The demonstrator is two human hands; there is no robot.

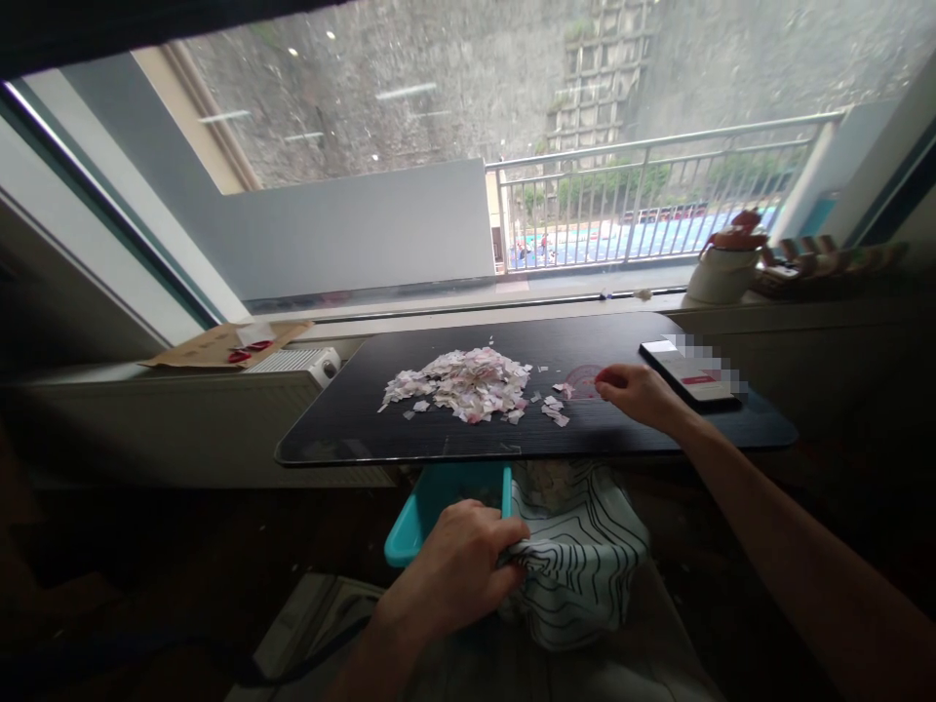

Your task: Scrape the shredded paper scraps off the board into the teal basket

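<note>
My left hand (472,556) is closed on the rim of a white cloth bag (585,556) with black wavy lines, below the table's front edge. Paper scraps show inside the bag's mouth. Beside it, partly behind my left hand, is a turquoise plastic bin (413,531). Over the dark table (351,429), my right hand (636,390) has its fingers pinched together; what they hold, if anything, is too small to make out. Just left of those fingertips lies a flat, pinkish round piece (583,380). A heap of torn paper scraps (475,382) covers the table's middle, with several loose scraps (556,409) to its right.
A phone (691,370) lies on the table's right side. On the left, brown paper (212,346) with red items rests on the ledge near a white radiator (299,363). A white container (723,273) stands on the windowsill at right.
</note>
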